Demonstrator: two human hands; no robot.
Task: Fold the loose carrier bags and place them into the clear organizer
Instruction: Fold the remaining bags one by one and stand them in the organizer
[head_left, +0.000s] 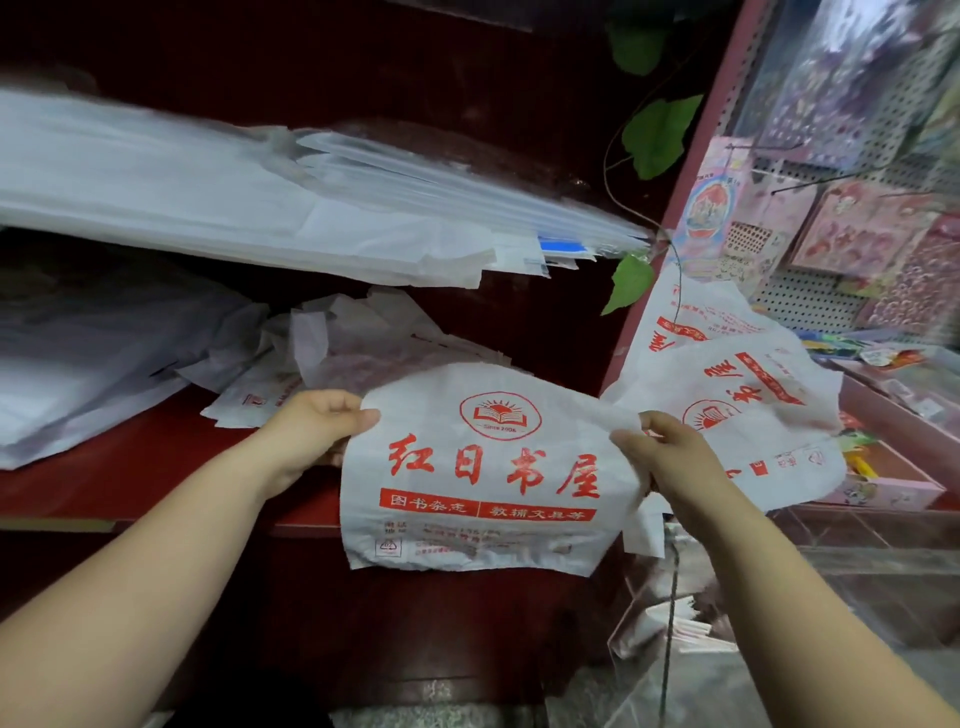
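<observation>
The left forearm comes in from 7 o'clock and the left hand (317, 428) grasps the upper left corner of a white carrier bag (493, 467), thumb laid across the front face and fingers tucked behind. The right forearm rises from 5 o'clock; the right hand (670, 457) shows its back to the camera and pinches the bag's upper right edge between curled fingers and thumb.

The bag is held stretched between the two hands, in front of the edge of a red shelf (104, 483), just below the middle of the view. Its printed face is turned toward the camera, the red characters upright and reading left to right. The long axis runs from 9 to 3 o'clock, sagging a little at the right; the round red emblem sits toward 12 and the bottom edge toward 6.

At 2 o'clock from the right hand, more printed bags (743, 395) fan out crumpled, their print tilted – whether that hand also holds them cannot be told. At 11 o'clock a heap of loose bags (343, 348) lies on the shelf, with a stack of white sheets (234, 208) above it. At 5 o'clock a blurred clear box (675, 618) holds white folded pieces
</observation>
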